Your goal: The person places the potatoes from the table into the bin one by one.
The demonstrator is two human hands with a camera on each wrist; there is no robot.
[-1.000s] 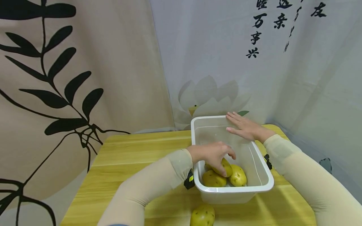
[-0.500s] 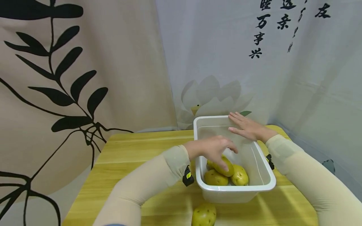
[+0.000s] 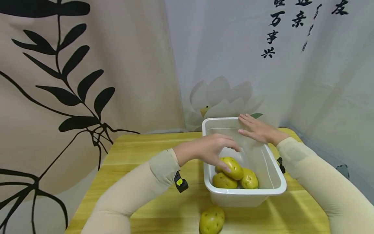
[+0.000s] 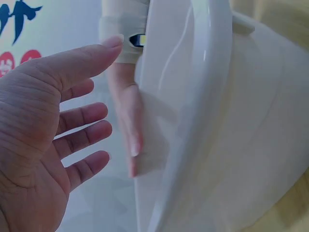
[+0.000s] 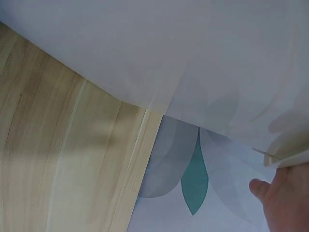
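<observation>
A white plastic bin stands on the table with several yellow potatoes piled at its near end. My left hand hovers over the bin's left rim, fingers loosely curved and thumb apart; the thumb overlaps the topmost potato in the head view. In the left wrist view the left hand has nothing in its grasp, beside the bin's rim. My right hand rests on the bin's far right rim with straight fingers; only part of the right hand shows in the right wrist view.
Another potato lies on the wooden table just in front of the bin. Behind the table hangs a printed cloth with leaves and a lotus. Black wrist cameras are strapped at both sleeves.
My left hand has come away from the topmost potato, leaving it on the pile, and has risen and drawn left. The right hand stays on the rim. The head view has shifted slightly.
</observation>
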